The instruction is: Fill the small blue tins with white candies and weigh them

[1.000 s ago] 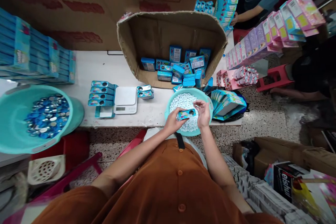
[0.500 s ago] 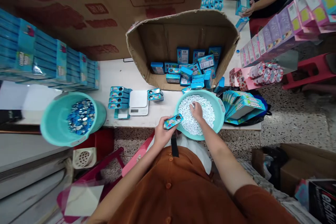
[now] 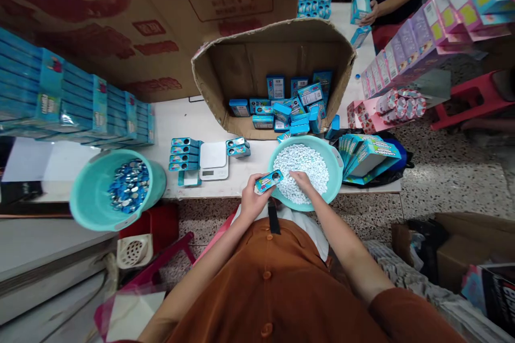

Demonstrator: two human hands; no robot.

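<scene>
My left hand grips a small blue candy box by its lower left part, at the basin's left rim. A round dark spot shows at the box's right end. My right hand is over the turquoise basin, fingers closed and pointing at the box, a small gap away. What those fingers hold is hidden. Small white candies fill much of the basin. A white digital scale lies to the left, between a row of blue boxes and a pair of similar boxes.
Behind the basin, a cardboard carton holds loose blue boxes. A turquoise bucket with blue and silver pieces stands left, below stacked blue packs. Opened display boxes lie right. A co-worker's hand holds a blue box behind.
My right hand has drawn left and towards me across the candies, nearer the candy box. The left hand keeps its hold on the box. A co-worker's other hand has come into view.
</scene>
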